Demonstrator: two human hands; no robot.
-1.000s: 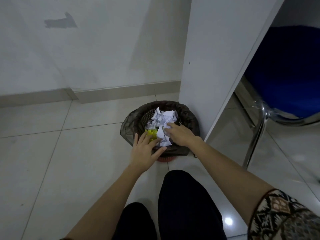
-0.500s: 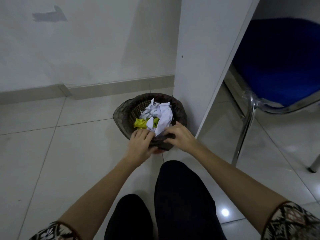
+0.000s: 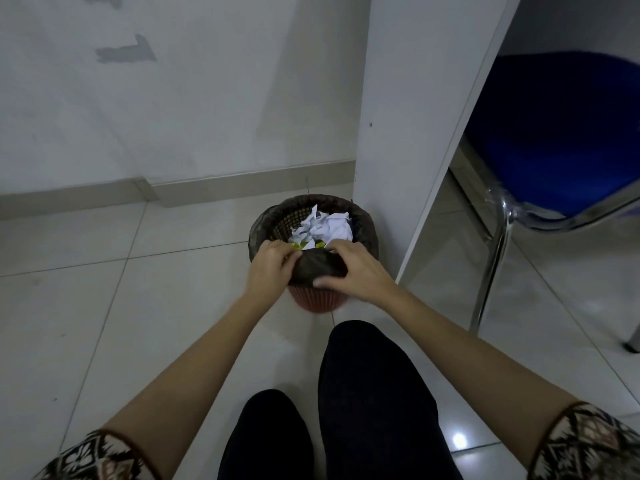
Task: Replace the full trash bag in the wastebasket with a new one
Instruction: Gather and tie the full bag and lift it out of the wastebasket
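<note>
A small reddish woven wastebasket (image 3: 317,301) stands on the tiled floor against a white panel. A dark translucent trash bag (image 3: 320,266) lines it, folded over the rim. Crumpled white paper (image 3: 329,225) and a bit of yellow waste (image 3: 299,244) fill the bag. My left hand (image 3: 272,270) pinches the bag's near edge at the left. On the right of that same near edge my right hand (image 3: 356,271) grips the bag, thumb under the fold. The bag's near rim is gathered up between both hands.
A white desk side panel (image 3: 412,133) rises right behind the basket. A blue chair (image 3: 561,140) with chrome legs (image 3: 491,258) stands at the right. A white wall with a grey skirting board (image 3: 207,187) runs behind. My dark-trousered knees (image 3: 367,393) are below the hands.
Both hands moved from the paper on top to the bag's near rim and took hold of it, bunching the fold upward. The basket's reddish base now shows.
</note>
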